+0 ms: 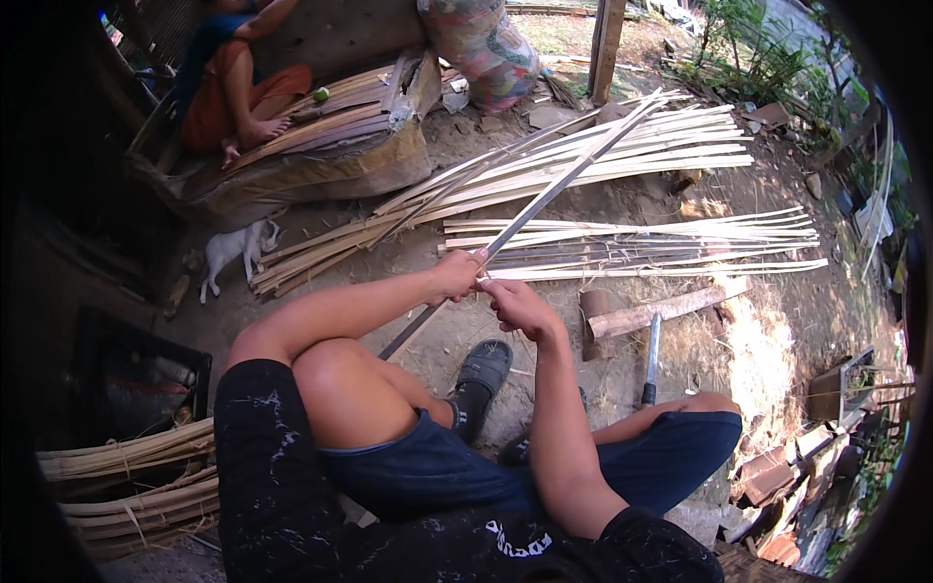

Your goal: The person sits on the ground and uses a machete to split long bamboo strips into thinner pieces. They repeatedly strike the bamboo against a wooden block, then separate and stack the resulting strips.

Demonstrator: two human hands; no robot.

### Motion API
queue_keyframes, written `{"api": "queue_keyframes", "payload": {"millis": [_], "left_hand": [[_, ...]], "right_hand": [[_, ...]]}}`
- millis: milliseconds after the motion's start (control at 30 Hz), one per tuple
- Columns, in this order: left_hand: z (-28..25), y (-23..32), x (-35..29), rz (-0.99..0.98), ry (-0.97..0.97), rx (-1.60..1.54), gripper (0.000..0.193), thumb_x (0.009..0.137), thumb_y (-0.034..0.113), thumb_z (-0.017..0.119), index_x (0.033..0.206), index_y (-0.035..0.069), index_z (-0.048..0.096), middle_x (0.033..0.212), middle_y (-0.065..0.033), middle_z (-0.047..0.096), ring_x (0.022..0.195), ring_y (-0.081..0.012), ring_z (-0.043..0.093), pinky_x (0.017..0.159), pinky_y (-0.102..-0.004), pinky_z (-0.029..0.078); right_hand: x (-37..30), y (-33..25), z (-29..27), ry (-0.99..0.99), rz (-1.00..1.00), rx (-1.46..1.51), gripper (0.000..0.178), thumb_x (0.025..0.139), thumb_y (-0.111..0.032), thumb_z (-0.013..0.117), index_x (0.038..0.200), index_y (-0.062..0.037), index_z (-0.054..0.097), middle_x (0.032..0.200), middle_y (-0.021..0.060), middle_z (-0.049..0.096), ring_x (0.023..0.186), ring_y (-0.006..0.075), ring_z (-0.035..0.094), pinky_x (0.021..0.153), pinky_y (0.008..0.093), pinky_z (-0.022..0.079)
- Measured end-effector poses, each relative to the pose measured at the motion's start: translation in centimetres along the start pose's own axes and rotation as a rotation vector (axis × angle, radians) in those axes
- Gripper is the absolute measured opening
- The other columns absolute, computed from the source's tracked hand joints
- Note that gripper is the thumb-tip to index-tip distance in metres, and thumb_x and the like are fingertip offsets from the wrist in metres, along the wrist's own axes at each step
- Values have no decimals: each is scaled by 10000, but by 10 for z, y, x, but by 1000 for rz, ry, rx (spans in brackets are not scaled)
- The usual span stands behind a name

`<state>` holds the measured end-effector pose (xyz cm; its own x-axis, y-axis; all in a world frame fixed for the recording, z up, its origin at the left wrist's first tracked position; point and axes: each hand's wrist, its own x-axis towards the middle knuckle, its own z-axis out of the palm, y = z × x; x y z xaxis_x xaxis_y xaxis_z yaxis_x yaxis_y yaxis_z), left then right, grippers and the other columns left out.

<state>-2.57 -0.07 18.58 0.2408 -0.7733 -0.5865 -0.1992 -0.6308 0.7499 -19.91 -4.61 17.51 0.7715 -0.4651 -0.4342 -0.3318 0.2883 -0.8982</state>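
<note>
Long bamboo strips [573, 173], one pale and one dark side by side, slant from beside my left knee up to the far right. My left hand [455, 276] is closed around them near their lower part. Right against it, the fingers of my right hand [520, 307] are pinched together at the strips. A small pale bit shows at those fingertips, too small to name. Beyond my hands, a bundle of pale bamboo strips [632, 248] lies on the ground, with a larger pile of strips [671, 146] behind it.
A long knife [652, 352] leans on a split wood piece [666, 308] by a short log [597, 325]. At left lies a white animal [233, 255]; tied bundles [136, 457] are near my left elbow. Another person [233, 87] sits on a strip-covered seat, near a stuffed sack [483, 49].
</note>
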Motion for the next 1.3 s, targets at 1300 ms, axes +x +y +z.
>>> {"api": "queue_keyframes", "payload": {"millis": [1300], "left_hand": [[3, -15, -3, 75, -156, -194, 208, 1011, 208, 549, 1189, 103, 561, 787, 1, 521, 579, -66, 440, 467, -230, 370]], "right_hand": [[66, 49, -32, 423, -497, -281, 298, 923, -277, 653, 1087, -36, 592, 822, 185, 673, 687, 289, 648, 680, 419, 517]]}}
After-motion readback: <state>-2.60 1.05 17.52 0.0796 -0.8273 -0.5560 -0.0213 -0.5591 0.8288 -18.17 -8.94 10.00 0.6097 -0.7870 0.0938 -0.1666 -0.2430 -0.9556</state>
